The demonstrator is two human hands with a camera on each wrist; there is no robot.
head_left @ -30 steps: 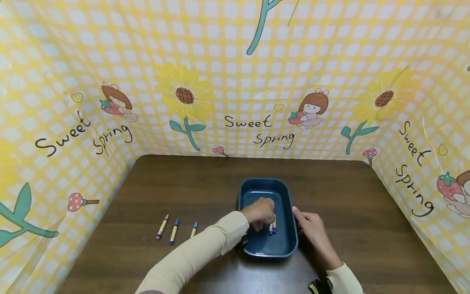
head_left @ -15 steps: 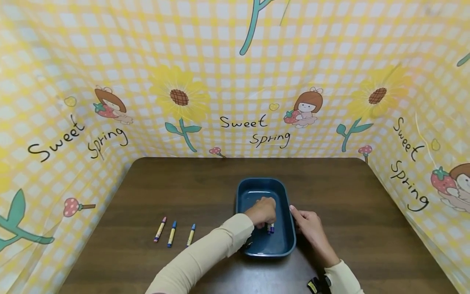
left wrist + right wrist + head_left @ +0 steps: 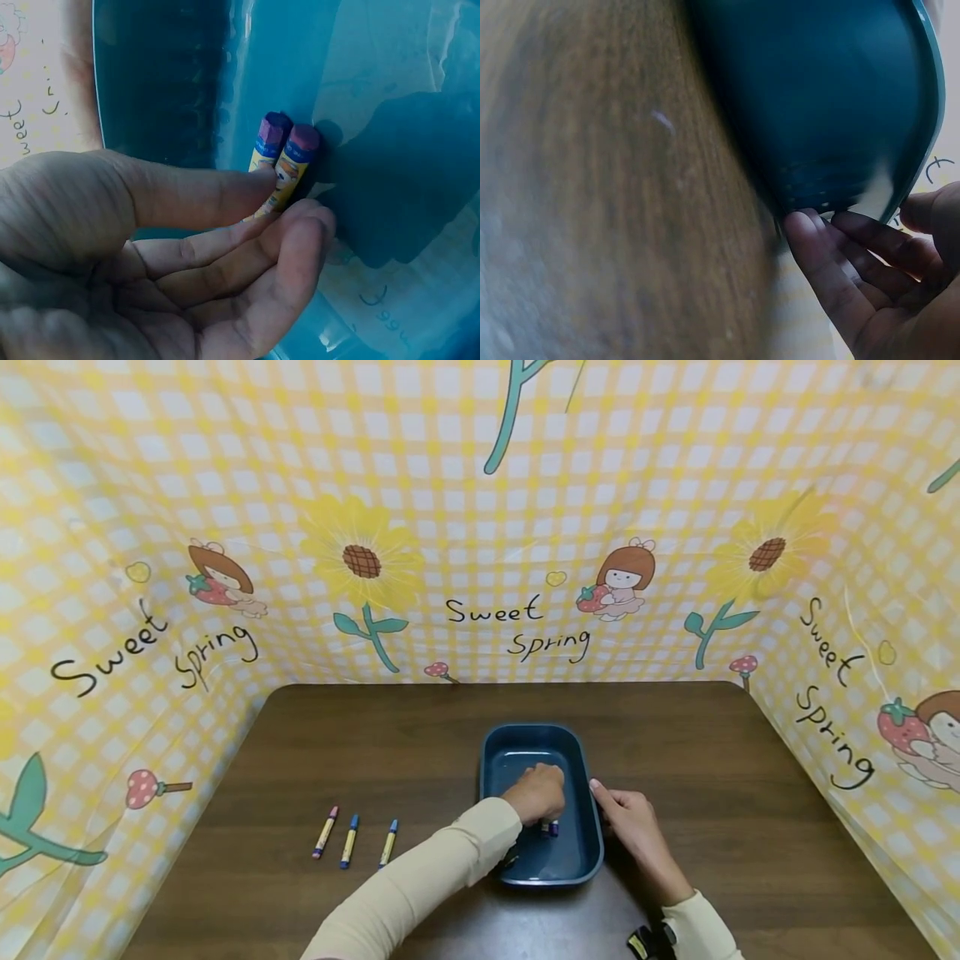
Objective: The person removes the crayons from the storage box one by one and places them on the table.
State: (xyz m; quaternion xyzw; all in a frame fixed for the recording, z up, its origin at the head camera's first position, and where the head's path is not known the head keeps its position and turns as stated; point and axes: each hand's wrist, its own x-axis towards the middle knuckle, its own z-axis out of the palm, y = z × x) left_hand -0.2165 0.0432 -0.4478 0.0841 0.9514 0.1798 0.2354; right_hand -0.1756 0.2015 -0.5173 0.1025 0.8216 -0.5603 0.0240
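Note:
In the head view my left hand is down inside a dark blue plastic tray. There my thumb and curled fingers pinch at a pair of purple crayons in yellow wrappers. The thumb covers their lower parts, so I cannot tell whether one or both are held. Their purple ends point away from the hand, side by side and touching. My right hand holds the tray's right side, thumb at the rim and fingers against the outer wall.
Left of the tray, three crayons lie apart on the brown wooden table: a pink one, a blue one and a lighter blue one. A yellow checked cloth surrounds the table's back and sides.
My left hand has shifted slightly right and now covers more of the crayons in the tray. The right hand keeps its place on the tray. The head view has shifted slightly.

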